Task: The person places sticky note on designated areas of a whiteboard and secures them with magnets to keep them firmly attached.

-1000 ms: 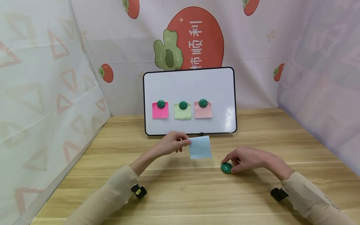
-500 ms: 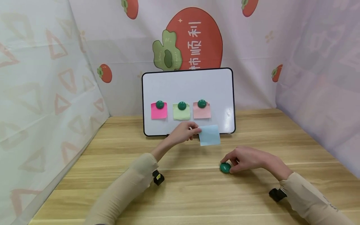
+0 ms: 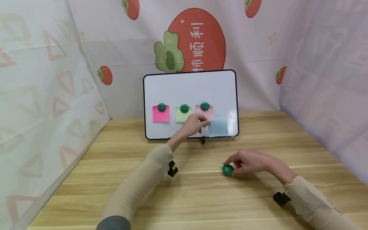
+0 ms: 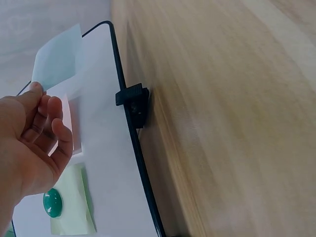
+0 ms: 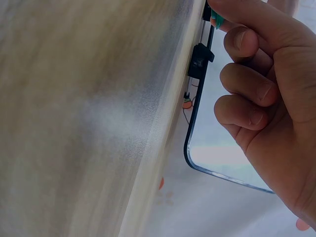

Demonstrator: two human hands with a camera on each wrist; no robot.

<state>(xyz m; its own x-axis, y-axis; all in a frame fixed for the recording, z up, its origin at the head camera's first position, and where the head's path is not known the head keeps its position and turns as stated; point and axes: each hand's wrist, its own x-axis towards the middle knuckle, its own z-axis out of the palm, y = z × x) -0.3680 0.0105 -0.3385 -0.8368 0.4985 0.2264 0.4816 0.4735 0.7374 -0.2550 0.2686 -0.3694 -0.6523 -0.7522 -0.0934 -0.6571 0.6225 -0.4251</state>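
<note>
My left hand [image 3: 195,124] pinches a light blue sticky note [image 3: 218,127] by its left edge, in front of the lower right of the whiteboard [image 3: 172,86]. In the left wrist view the note [image 4: 59,57] tilts away from the board. Low over the table, my right hand [image 3: 251,162] holds a green round magnet [image 3: 228,170] between thumb and index finger. Only an edge of that magnet [image 5: 217,19] shows in the right wrist view. Green magnets pin a hot pink note [image 3: 161,115], a pale green note [image 3: 180,118] and a light pink note [image 3: 209,111] to the board.
The whiteboard leans back at the far side of the wooden table [image 3: 201,198], held by black clips [image 4: 133,101] at its lower edge. Behind it hangs a white curtain [image 3: 253,86] with persimmon prints, and more fabric [image 3: 43,134] closes off the sides.
My left hand has carried the blue note forward, up and to the right, from above the table to the whiteboard. The right hand and its magnet have stayed nearly in place.
</note>
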